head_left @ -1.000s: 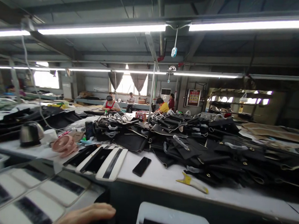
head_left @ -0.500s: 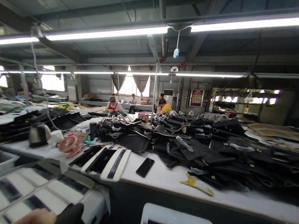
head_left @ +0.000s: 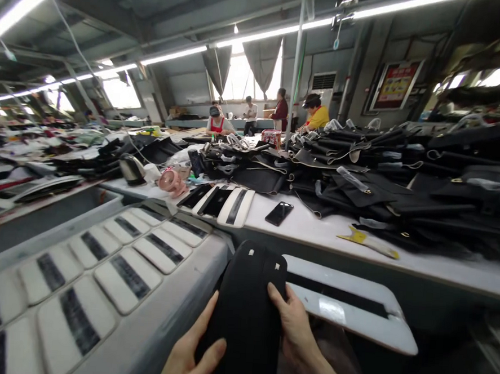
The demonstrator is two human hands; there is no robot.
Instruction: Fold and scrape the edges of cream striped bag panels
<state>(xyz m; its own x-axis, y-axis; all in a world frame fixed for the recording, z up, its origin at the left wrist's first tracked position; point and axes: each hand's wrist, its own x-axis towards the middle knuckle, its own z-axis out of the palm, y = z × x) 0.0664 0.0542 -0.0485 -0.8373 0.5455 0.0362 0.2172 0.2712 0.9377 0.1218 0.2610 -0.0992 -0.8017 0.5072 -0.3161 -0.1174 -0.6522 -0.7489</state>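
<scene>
Between my two hands is a black rounded panel (head_left: 248, 311) with two small pale tabs near its far end. My left hand (head_left: 193, 347) grips its left edge, thumb lying on the face. My right hand (head_left: 292, 319) holds the right edge with the thumb on top; the fingers behind are hidden. Just beyond my right hand, a white rounded board (head_left: 353, 298) with a black strip along its middle juts out from below the table edge. To the left, several white pads (head_left: 128, 281) with dark stripes lie in rows on a covered surface (head_left: 174, 312).
Across the long white table (head_left: 315, 227) are heaped black bag pieces (head_left: 338, 192). A phone (head_left: 279, 213), a yellow-handled tool (head_left: 367, 241), striped pads (head_left: 237, 206), a pink fan (head_left: 172, 181) and a kettle (head_left: 132, 169) lie nearer. Several people work farther back.
My view has tilted down and turned left. A blurred hand was low at the left beside something black; both hands now hold the black panel in front of me.
</scene>
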